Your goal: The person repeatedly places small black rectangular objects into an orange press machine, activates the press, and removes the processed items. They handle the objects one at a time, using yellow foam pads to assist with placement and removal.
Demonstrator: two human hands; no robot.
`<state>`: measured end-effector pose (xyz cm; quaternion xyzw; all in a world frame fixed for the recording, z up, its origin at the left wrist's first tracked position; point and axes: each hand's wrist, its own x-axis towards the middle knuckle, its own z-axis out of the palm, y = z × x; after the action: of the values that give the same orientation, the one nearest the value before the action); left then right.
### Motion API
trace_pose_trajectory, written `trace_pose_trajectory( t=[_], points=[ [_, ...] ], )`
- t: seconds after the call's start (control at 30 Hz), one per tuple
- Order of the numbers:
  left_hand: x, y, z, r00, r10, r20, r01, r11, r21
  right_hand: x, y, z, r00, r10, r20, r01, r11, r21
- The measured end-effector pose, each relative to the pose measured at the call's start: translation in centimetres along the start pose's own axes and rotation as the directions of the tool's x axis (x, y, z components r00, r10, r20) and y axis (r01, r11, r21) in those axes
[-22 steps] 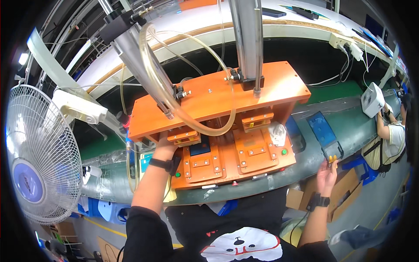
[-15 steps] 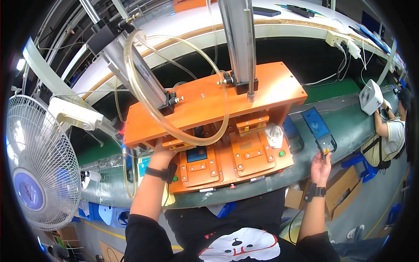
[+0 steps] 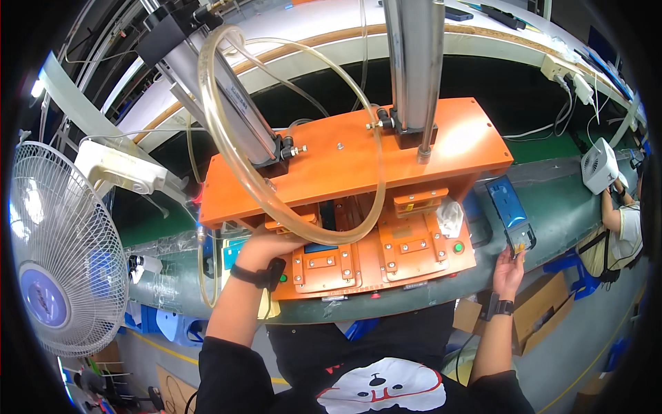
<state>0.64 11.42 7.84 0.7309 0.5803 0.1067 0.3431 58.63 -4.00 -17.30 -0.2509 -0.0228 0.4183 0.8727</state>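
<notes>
My left hand (image 3: 270,246) reaches under the top plate of an orange two-station press (image 3: 331,181), over the left fixture (image 3: 323,268). Its fingers are hidden there, so their grip does not show. Just past that hand, a strip of a blue-faced flat part (image 3: 320,247) shows in the fixture. Out to the right, my right hand (image 3: 508,273) is closed on the near end of a flat dark device housing (image 3: 508,207) with a glossy blue face. The right fixture (image 3: 414,250) has an orange block with screws.
Two air cylinders (image 3: 418,69) rise from the press, with a looping clear hose (image 3: 214,124). A crumpled white wad (image 3: 450,219) lies by the green button (image 3: 458,247). A fan (image 3: 65,255) stands left. At far right, another person (image 3: 623,217) works near a white box-shaped fan (image 3: 598,168).
My left hand has moved right, covering more of the blue-faced part in the left fixture. My right hand still holds the housing in about the same place. The view has shifted slightly.
</notes>
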Motion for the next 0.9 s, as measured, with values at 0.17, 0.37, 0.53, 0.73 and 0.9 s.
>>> trace_pose_trajectory(
  t=[0.17, 0.37, 0.53, 0.73, 0.9],
  points=[
    [-2.2, 0.4, 0.6, 0.978, 0.179, -0.110, -0.176, 0.984, 0.034, 2.1, -0.6, -3.5, 0.958, 0.072, 0.277, -0.065, 0.997, -0.032],
    [-5.7, -0.9, 4.6, 0.816, 0.398, -0.418, -0.445, 0.895, -0.017, 5.6, -2.3, -8.8, 0.929, 0.125, 0.348, -0.111, 0.992, -0.060],
    [-7.9, -4.1, 8.4, 0.706, 0.434, -0.560, -0.462, 0.881, 0.101, 7.2, -2.4, -8.0, 0.934, 0.176, 0.312, -0.144, 0.982, -0.122],
    [-8.0, -3.7, 8.6, 0.703, 0.413, -0.579, -0.454, 0.887, 0.082, 8.8, -3.5, -8.7, 0.939, 0.181, 0.294, -0.132, 0.975, -0.178],
    [-8.4, -4.1, 8.8, 0.703, 0.405, -0.584, -0.454, 0.888, 0.071, 9.2, -3.4, -8.9, 0.963, 0.181, 0.199, -0.144, 0.972, -0.187]
  ],
)
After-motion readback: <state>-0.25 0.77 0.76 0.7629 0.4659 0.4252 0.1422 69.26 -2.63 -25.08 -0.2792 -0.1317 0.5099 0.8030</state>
